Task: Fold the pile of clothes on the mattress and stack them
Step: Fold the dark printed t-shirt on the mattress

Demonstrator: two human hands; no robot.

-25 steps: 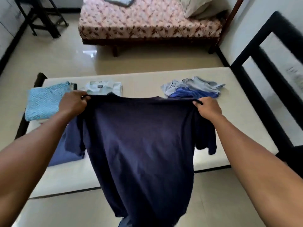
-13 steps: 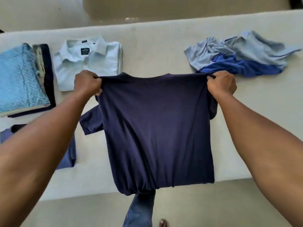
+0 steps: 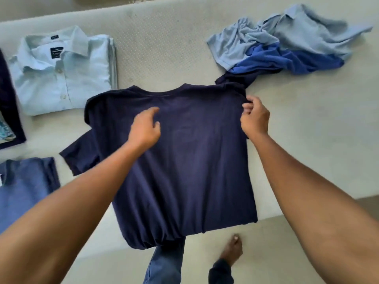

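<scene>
Navy T-shirt (image 3: 184,150) now laid flat on mattress (image 3: 164,48) — left hand (image 3: 144,130) released, hovering; right hand (image 3: 255,117) pinches shoulder — folding can start.

Soft, even daylight, fairly bright; shadows faint. Navy T-shirt (image 3: 184,160) reads flat, dark, little fold detail. Left hand (image 3: 145,128) smeared; folded blue shirt (image 3: 26,185) at 8 o'clock blurred. Wide-angle stretch at edges, forearms (image 3: 61,232) swollen toward 5 and 7 o'clock.
</scene>
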